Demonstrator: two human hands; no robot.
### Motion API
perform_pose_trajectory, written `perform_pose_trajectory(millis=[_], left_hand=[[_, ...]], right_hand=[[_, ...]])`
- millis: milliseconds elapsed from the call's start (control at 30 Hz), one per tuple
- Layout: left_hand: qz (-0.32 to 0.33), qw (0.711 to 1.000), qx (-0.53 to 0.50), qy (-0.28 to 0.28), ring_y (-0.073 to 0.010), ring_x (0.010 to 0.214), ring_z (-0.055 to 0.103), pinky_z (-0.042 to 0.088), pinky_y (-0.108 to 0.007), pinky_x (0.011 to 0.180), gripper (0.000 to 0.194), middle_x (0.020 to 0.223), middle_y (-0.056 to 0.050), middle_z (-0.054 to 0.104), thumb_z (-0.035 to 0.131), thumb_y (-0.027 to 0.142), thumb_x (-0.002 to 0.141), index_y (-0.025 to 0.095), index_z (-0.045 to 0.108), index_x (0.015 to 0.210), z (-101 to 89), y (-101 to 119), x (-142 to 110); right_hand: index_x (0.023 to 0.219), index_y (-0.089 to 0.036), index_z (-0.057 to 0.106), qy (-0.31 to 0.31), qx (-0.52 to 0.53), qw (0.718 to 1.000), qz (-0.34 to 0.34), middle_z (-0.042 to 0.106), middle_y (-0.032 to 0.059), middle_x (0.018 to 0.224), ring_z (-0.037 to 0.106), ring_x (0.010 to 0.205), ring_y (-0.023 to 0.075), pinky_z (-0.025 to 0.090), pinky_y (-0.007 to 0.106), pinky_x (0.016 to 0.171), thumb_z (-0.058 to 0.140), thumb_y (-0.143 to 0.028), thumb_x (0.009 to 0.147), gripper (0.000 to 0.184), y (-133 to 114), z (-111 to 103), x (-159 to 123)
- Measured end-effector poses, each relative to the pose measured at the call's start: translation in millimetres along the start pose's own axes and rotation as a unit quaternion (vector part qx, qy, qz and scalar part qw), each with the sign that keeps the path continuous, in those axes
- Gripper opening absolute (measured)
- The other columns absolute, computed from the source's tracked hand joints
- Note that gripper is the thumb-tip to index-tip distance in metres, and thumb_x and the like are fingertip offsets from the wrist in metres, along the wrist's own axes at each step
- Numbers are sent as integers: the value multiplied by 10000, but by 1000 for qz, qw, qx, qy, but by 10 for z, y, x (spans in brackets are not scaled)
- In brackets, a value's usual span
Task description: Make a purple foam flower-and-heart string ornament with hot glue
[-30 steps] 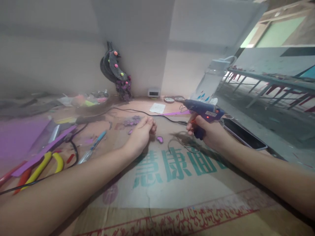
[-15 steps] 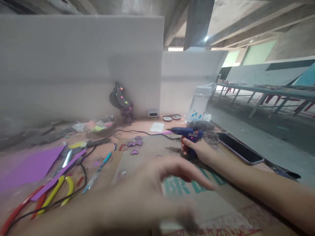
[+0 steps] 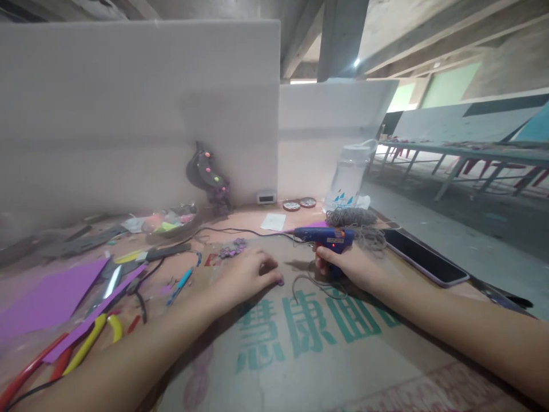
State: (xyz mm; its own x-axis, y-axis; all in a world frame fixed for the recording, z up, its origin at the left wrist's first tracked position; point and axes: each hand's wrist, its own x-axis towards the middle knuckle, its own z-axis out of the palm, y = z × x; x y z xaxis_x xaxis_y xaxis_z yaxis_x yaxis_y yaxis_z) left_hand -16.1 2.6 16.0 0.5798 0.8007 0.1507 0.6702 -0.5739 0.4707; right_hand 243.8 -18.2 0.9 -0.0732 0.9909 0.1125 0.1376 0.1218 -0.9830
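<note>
My right hand (image 3: 338,260) is wrapped around a blue hot glue gun (image 3: 323,234), its nozzle pointing left and a small red light lit on its body. My left hand (image 3: 246,277) rests low over the cardboard sheet (image 3: 300,366), fingers curled, with a gap between thumb and index. A tiny purple spot shows at the thumb tip; whether it is a loose piece is unclear. Just beyond that hand lie small purple glittery pieces (image 3: 234,247). A loose grey yarn strand (image 3: 315,284) curls on the cardboard below the glue gun.
Grey yarn (image 3: 351,217), a water bottle (image 3: 346,180) and a phone (image 3: 424,257) are at the right. Left are purple sheets (image 3: 55,292), yellow-and-red-handled pliers (image 3: 88,343), a blue pen (image 3: 180,286) and a bowl of scraps (image 3: 171,226). A decorated grey crescent (image 3: 210,174) leans on the white partition.
My left hand has moved away from me, down to the cardboard near the purple pieces. My right hand still holds the glue gun. The grey yarn strand below it has come into view.
</note>
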Motion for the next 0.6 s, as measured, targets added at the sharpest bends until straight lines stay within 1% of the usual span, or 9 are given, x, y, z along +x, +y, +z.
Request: perform_pose_trajectory(millis=[67, 133, 200, 267, 367, 433, 467, 533, 600], left_hand=[[21, 1000, -2, 1, -257, 968, 633, 466, -340, 837, 276, 1008, -81, 708, 654, 438, 834, 200, 747, 940, 50, 17, -20], [36, 999, -30, 2, -241, 937, 632, 461, -322, 820, 209, 956, -71, 706, 659, 387, 834, 198, 736, 880, 94, 54, -35], [22, 996, -90, 15, -226, 881, 642, 464, -312, 787, 190, 905, -58, 719, 650, 373, 844, 196, 719, 855, 142, 76, -36], [-14, 986, -166, 27, -216, 819, 655, 474, -306, 749, 188, 856, -41, 733, 631, 369, 857, 197, 705, 860, 182, 78, -26], [-50, 971, -230, 54, -220, 838, 671, 494, -306, 773, 160, 869, -36, 747, 613, 326, 858, 198, 708, 872, 196, 74, 1], [-63, 965, -242, 77, -225, 887, 675, 497, -312, 824, 140, 915, -46, 755, 627, 295, 841, 194, 719, 872, 173, 79, 21], [-73, 962, -249, 84, -228, 902, 676, 497, -315, 842, 133, 933, -51, 758, 641, 285, 828, 190, 722, 875, 158, 83, 31], [-95, 956, -265, 85, -230, 914, 679, 498, -320, 856, 142, 952, -58, 758, 668, 278, 804, 183, 724, 894, 134, 86, 48], [-109, 950, -282, 78, -227, 908, 679, 498, -317, 846, 166, 957, -62, 756, 678, 285, 795, 175, 720, 912, 129, 74, 60]], right_hand=[[803, -165, 618, 0, -3, 1000, 0, 663, 19, 613, 603, 506, 149, 499, 282, 524, 784, -619, 668, 501, -5, 3, 1], [800, -170, 625, 0, -11, 1000, -7, 662, 20, 607, 599, 502, 151, 500, 286, 520, 774, -603, 686, 472, -14, 8, -5], [792, -180, 637, 5, -27, 999, -17, 665, 23, 604, 598, 496, 159, 511, 300, 519, 764, -578, 705, 427, -32, 16, -23], [779, -192, 660, 18, -57, 998, -28, 685, 36, 625, 627, 528, 185, 542, 328, 545, 761, -538, 716, 366, -63, 31, -52], [797, -218, 723, 18, -110, 991, -76, 758, 73, 792, 716, 739, 258, 598, 392, 703, 770, -462, 724, 258, -126, 61, -100], [838, -244, 749, -5, -126, 984, -124, 776, 69, 894, 727, 871, 283, 596, 418, 809, 761, -428, 747, 206, -155, 78, -120], [853, -254, 753, -16, -130, 981, -146, 777, 63, 901, 727, 885, 284, 593, 419, 822, 749, -421, 763, 190, -159, 83, -125], [856, -259, 750, -30, -140, 975, -170, 770, 57, 864, 727, 842, 276, 595, 406, 784, 719, -413, 795, 169, -145, 86, -125], [839, -251, 735, -27, -158, 971, -177, 752, 54, 819, 716, 773, 263, 590, 384, 712, 694, -406, 814, 162, -111, 81, -121]])
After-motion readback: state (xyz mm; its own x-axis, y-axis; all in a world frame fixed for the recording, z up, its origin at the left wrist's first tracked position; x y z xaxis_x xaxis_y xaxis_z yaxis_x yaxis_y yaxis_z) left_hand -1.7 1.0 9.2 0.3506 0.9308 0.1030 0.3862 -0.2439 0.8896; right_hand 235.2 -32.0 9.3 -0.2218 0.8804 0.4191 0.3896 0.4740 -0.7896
